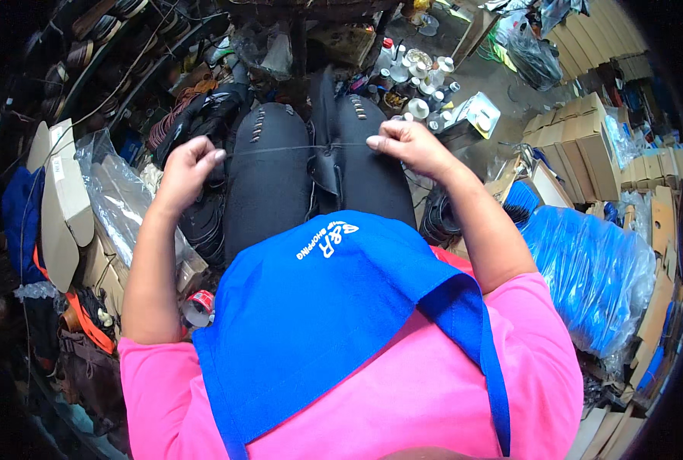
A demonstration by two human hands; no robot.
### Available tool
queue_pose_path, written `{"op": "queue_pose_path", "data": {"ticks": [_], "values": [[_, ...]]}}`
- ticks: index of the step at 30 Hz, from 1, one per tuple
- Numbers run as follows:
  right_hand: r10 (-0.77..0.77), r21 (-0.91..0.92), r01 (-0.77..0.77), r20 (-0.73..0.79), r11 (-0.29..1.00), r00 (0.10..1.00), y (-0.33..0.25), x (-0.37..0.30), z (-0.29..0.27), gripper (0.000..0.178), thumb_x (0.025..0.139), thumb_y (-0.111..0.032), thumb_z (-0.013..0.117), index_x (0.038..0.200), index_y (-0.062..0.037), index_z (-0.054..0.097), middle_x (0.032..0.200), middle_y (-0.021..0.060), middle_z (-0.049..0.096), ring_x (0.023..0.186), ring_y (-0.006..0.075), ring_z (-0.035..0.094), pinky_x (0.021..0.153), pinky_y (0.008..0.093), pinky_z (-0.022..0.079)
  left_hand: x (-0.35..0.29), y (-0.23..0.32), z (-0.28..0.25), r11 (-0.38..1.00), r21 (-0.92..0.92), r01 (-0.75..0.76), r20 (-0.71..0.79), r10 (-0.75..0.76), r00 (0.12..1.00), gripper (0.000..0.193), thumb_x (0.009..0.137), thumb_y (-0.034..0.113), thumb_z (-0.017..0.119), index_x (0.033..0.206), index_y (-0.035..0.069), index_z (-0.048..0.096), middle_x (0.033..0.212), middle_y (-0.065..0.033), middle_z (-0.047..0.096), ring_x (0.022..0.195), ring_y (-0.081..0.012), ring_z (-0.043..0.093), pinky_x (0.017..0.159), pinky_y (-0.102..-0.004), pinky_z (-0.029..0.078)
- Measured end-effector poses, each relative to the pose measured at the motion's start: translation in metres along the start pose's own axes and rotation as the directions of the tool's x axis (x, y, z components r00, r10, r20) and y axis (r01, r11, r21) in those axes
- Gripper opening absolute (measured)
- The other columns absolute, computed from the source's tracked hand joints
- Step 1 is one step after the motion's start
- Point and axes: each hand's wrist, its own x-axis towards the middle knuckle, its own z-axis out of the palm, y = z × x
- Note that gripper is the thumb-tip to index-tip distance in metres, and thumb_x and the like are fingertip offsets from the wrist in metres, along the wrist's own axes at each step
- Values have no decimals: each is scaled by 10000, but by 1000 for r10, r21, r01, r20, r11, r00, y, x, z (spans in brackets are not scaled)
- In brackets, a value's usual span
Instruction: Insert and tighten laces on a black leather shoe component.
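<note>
A thin dark thread (272,148) is drawn nearly straight across my thighs. My left hand (184,172) pinches its left end beside my left knee, thumb against curled fingers. On the other side, my right hand (418,149) is closed with the thread running to its thumb and forefinger. Between my knees a black leather piece (326,172) stands upright, and the thread passes across it at mid-height. The lower part of that piece is hidden between my legs, so its full shape does not show.
White bottles and jars (422,84) crowd the floor ahead to the right. Cardboard boxes (575,146) and a plastic-wrapped blue bundle (590,268) stand at my right. Clear plastic sheeting (119,199), cardboard pieces (65,207) and a tape roll (198,307) lie at my left.
</note>
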Motion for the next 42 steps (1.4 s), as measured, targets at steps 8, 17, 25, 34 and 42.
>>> {"op": "queue_pose_path", "data": {"ticks": [8,17,25,34,42], "values": [[-124,-306,95,-77,947,989,21,-8,-39,360,933,-115,488,1285,-83,556,1123,87,575,1066,199,510,952,301,387,28,40,16,911,216,-352,-193,393,899,364,784,76,695,1144,66,639,1200,-88,599,1122,-219,559,976,-314,419],[-228,-153,213,-85,965,970,-20,13,-6,128,790,-53,687,918,-47,695,825,35,610,824,143,593,752,280,475,73,89,83,767,192,-612,137,597,791,409,620,120,800,959,33,587,1148,-101,594,1053,-301,593,882,-360,493],[-344,-272,324,-30,906,938,-11,20,-4,123,763,-71,712,887,-74,711,820,47,603,794,172,602,713,288,484,87,102,78,802,245,-545,322,462,826,394,615,155,809,921,33,593,915,-117,566,895,-323,594,774,-377,486],[-330,-303,322,24,897,944,-16,21,-2,134,747,-86,721,879,-107,718,814,45,598,786,185,602,710,301,490,107,89,81,868,40,-495,531,401,746,274,687,129,762,922,20,671,904,-112,597,893,-270,603,800,-342,474],[-442,-324,421,9,847,897,-6,23,7,106,740,-131,729,845,-130,714,809,32,632,795,196,593,712,327,475,108,88,81,887,10,-461,562,376,737,211,723,116,746,892,12,672,887,-88,589,890,-226,593,799,-329,461]]}}
